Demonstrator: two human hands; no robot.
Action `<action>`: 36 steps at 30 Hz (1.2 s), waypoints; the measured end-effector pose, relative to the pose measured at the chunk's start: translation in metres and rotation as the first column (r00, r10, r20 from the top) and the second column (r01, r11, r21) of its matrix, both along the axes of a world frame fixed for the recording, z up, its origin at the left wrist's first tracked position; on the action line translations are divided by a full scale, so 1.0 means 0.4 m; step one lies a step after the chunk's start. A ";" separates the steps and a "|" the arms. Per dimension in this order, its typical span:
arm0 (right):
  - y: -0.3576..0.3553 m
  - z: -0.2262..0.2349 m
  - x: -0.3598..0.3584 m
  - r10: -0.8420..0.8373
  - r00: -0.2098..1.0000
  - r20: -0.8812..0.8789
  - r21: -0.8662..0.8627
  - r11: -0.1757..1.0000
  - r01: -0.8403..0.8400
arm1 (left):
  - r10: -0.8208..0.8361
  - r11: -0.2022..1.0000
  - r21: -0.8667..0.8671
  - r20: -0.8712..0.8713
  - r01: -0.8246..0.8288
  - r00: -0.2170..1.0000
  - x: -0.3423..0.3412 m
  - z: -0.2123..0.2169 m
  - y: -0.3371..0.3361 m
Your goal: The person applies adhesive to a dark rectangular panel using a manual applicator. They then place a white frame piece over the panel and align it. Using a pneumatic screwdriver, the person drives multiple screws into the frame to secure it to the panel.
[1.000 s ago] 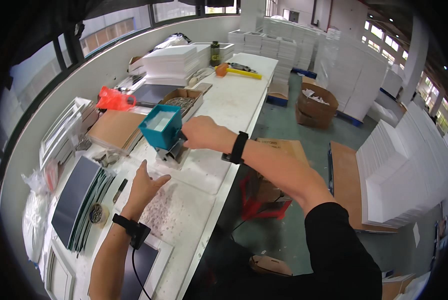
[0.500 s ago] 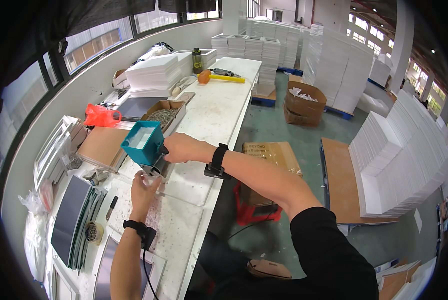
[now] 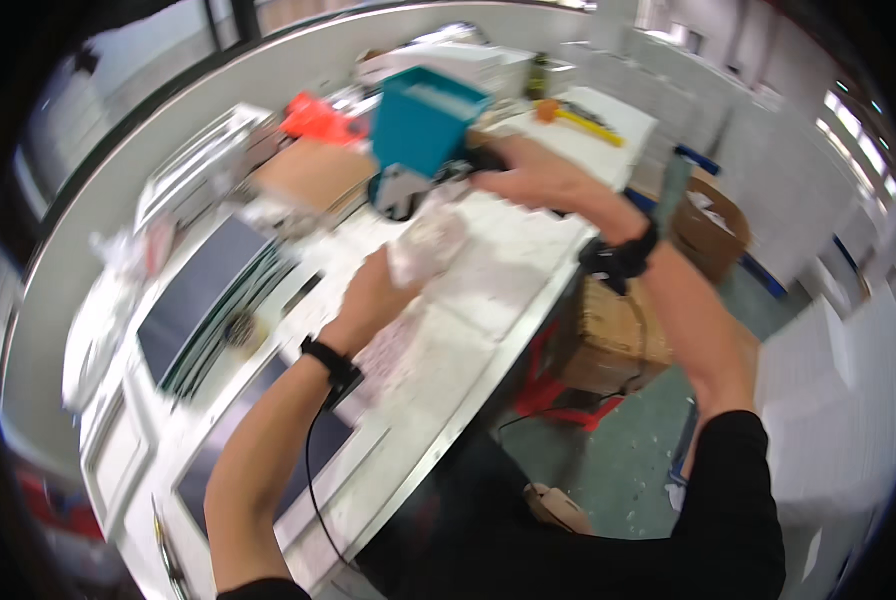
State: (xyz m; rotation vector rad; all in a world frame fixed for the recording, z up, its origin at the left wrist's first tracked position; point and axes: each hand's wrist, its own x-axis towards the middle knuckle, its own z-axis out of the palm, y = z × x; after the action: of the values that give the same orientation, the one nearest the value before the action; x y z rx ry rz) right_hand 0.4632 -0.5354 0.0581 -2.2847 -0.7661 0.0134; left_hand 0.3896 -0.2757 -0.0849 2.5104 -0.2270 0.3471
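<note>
A: Nearest first. Left hand (image 3: 368, 295), black band at the wrist, is lifted above the long white worktable (image 3: 488, 290). It is closed on a small crumpled clear plastic bag with pale contents (image 3: 426, 245).

B: Closed how?

A: Fingers pinching the bag from below. The picture is blurred, so the exact hold is unclear. The bag looks soft and light, likely slippery film. Best held at the gathered neck, I judge, not the belly.

B: And the right?

A: Right hand (image 3: 538, 180), black watch at the wrist, wrapped around the dark handle of a teal box-shaped hand tool with a white and black round part underneath (image 3: 423, 130). That tool is up in the air just above the bag, nearly touching it. Rigid plastic by the look of it, heavier than the bag. The handle is the place to take it.

B: Beyond that?

A: On the table to the left, flat dark panels in a stack (image 3: 203, 300). Farther off, a brown cardboard sheet (image 3: 308, 170), something bright orange (image 3: 313, 120), then a yellow tool (image 3: 588, 125) at the far end. An open cardboard carton (image 3: 713, 215) sits on the floor to the right.
</note>
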 end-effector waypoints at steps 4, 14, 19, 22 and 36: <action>0.038 0.062 -0.144 -0.085 0.996 -0.025 -0.216 0.973 0.077 | -0.220 0.961 0.142 -0.119 0.236 0.968 -0.330 0.132 0.041; 0.347 -0.001 -0.158 0.522 0.851 0.061 -0.311 0.820 -0.481 | 0.582 0.812 0.037 0.011 -0.582 0.813 -1.037 0.131 0.337; 0.476 -0.032 -0.145 0.637 0.771 0.022 -0.402 0.712 -0.576 | 0.804 0.591 0.036 0.060 -0.806 0.592 -1.194 0.002 0.392; 0.526 -0.038 -0.129 0.661 0.750 -0.018 -0.457 0.661 -0.594 | 0.819 0.574 -0.036 0.015 -0.818 0.574 -1.200 -0.041 0.397; 0.617 -0.071 -0.149 0.653 0.751 -0.100 -0.520 0.609 -0.599 | 0.841 0.537 0.045 0.043 -0.842 0.539 -1.179 -0.068 0.435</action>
State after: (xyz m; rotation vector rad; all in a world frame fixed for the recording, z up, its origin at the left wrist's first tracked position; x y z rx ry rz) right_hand 0.4035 -0.2886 0.0295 -2.3747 -1.7863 0.5018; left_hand -0.0821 -0.1018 -0.1121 2.4919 1.0586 0.7419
